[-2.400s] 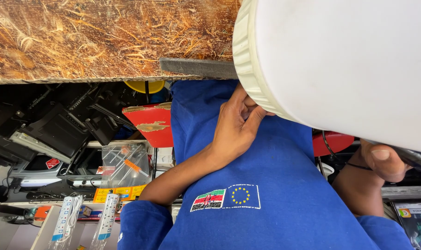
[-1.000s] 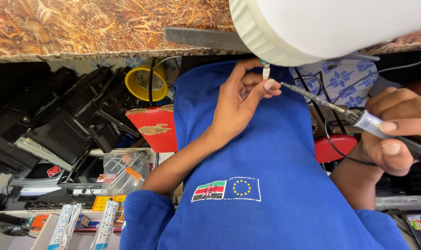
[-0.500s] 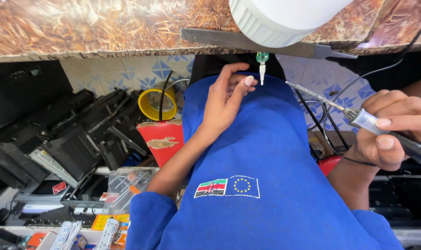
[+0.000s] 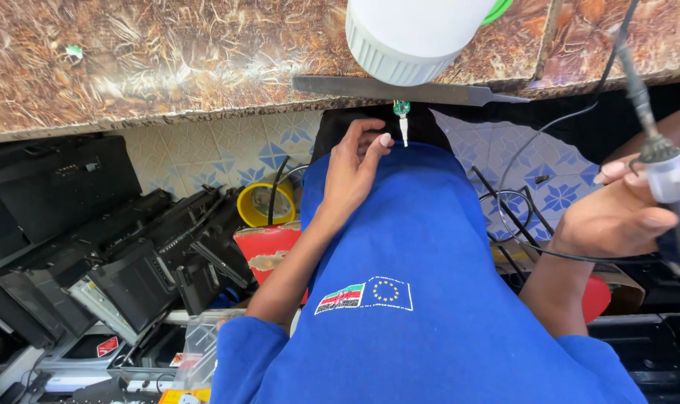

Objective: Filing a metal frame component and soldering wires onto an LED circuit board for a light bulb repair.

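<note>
My left hand (image 4: 352, 173) rested against my blue shirt (image 4: 422, 299), its fingers (image 4: 377, 142) loosely curled beside a small white-tipped component with a green top (image 4: 402, 120), not clearly pinching it. The part hung just below the tabletop (image 4: 168, 60) edge, under a white bulb housing (image 4: 411, 34) and a flat metal file (image 4: 400, 90). My right hand (image 4: 624, 213) was clenched around a soldering iron (image 4: 665, 176), held upright and well off to the side so its tip stayed away from my shirt.
</note>
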